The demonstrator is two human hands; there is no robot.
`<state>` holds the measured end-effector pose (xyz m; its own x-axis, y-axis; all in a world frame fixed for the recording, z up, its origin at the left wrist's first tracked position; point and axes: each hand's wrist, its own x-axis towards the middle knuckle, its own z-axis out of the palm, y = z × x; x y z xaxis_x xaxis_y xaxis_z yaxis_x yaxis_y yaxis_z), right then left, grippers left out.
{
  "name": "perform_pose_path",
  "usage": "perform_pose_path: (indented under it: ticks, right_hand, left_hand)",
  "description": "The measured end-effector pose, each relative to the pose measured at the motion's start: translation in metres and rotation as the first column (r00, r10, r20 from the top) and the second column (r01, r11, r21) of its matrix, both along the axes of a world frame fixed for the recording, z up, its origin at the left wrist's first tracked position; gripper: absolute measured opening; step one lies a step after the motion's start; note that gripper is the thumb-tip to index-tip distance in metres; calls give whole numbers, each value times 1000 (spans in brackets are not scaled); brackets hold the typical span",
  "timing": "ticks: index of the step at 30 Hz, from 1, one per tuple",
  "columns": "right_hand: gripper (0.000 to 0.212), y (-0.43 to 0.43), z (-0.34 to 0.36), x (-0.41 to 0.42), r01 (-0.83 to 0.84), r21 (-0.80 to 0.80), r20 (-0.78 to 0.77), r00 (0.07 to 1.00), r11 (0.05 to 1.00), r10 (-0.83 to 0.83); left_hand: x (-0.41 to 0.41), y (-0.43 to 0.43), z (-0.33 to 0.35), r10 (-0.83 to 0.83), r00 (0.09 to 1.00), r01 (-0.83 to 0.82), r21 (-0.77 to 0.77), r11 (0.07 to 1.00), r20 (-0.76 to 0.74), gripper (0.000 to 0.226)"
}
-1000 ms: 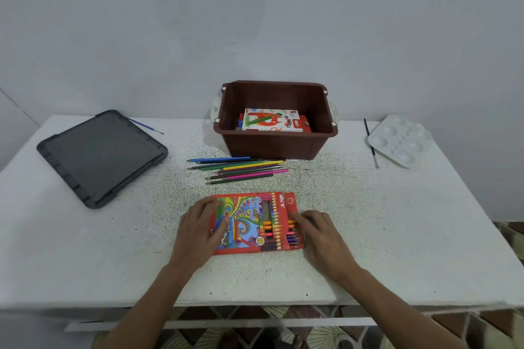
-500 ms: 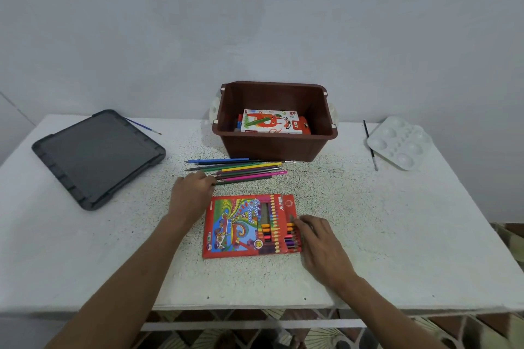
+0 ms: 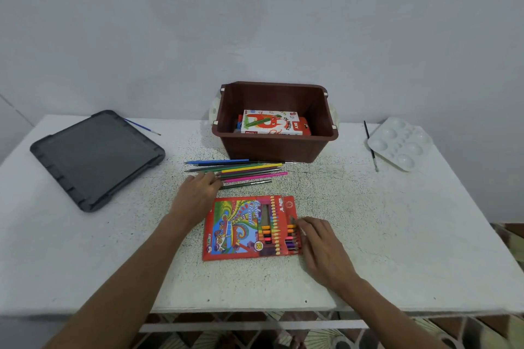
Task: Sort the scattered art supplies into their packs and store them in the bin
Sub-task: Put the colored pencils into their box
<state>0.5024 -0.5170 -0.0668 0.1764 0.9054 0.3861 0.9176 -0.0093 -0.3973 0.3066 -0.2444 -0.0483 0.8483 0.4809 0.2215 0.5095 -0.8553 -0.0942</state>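
- White and finely speckled, the table (image 3: 411, 235) stands with its far edge against a plain pale wall (image 3: 255, 22). Patterned floor shows under its front edge.
- At the middle of the far edge stands the brown bin (image 3: 272, 150), open on top. A pastel box (image 3: 269, 123) lies flat inside it, over another red pack.
- Just in front of the bin, loose pencils (image 3: 249, 170) lie in a row, side by side, running left to right.
- Your left hand (image 3: 197, 193) reaches to the left ends of those pencils, fingertips on them. You cannot tell from here whether it grips any.
- Nearer the front edge, mid-table, the red pencil pack (image 3: 241, 228) lies flat, with pencils showing in its right half.
- Your right hand (image 3: 323, 246) rests on the pack's right edge, fingers fairly straight and laid on the pencil tips, gripping nothing.
- Toward the far left corner lies a dark grey lid (image 3: 96, 159), set at an angle, with a blue brush (image 3: 141, 126) just behind it.
- Toward the far right corner lies a white palette (image 3: 399, 143), with a black brush (image 3: 371, 147) just to its left.
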Motion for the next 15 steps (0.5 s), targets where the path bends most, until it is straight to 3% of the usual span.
perform_pose_path:
  ticks: [2, 5, 8, 11, 13, 15]
  right_hand:
    - [32, 1, 1, 0, 9, 6, -12, 1000, 1000, -9]
    - [33, 5, 1, 0, 52, 3, -17, 998, 999, -52]
    - [34, 12, 5, -3, 82, 7, -47, 996, 997, -81]
    - [34, 20, 12, -6, 86, 18, -71, 994, 996, -85]
    - [33, 26, 18, -9, 97, 36, -83, 992, 995, -94]
    - [34, 32, 24, -11, 106, 60, -91, 991, 993, -100]
  left_hand:
    - [0, -2, -1, 27, 999, -26, -13, 1000, 37, 38]
    - [4, -10, 0, 43, 974, -35, -42, 998, 224, 13]
    - [11, -26, 11, 91, 928, -33, -165, 986, 361, 19]
    - [19, -42, 17, 134, 881, 20, -321, 947, 453, 9]
    - [24, -56, 21, 210, 845, 64, -483, 873, 492, 4]
    - [27, -70, 28, 322, 811, 117, -675, 728, 489, 6]
